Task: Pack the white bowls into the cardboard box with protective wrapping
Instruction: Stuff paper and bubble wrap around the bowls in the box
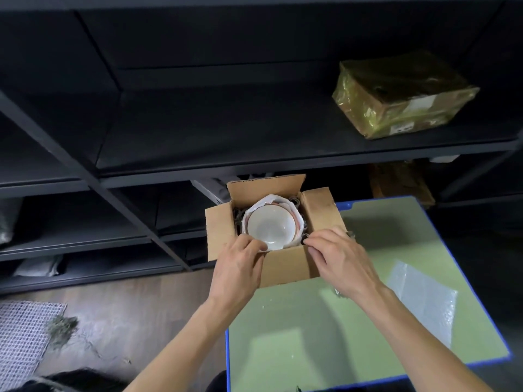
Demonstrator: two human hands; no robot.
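Observation:
An open cardboard box (285,264) stands on the far left corner of a green table top. Inside it sits a white bowl (270,225), nested in white wrapping paper (280,200) with dark padding around the sides. My left hand (240,267) rests over the box's near wall, its thumb and fingers pinching the wrapping at the bowl's near rim. My right hand (336,257) reaches in at the near right corner, fingertips curled on the padding beside the bowl.
A sheet of bubble wrap (421,301) lies on the green table (297,335) with a blue edge. Black shelving (198,154) stands behind, holding a taped parcel (402,94). On the wooden floor at left lie a mesh mat (22,335) and shredded filler (62,329).

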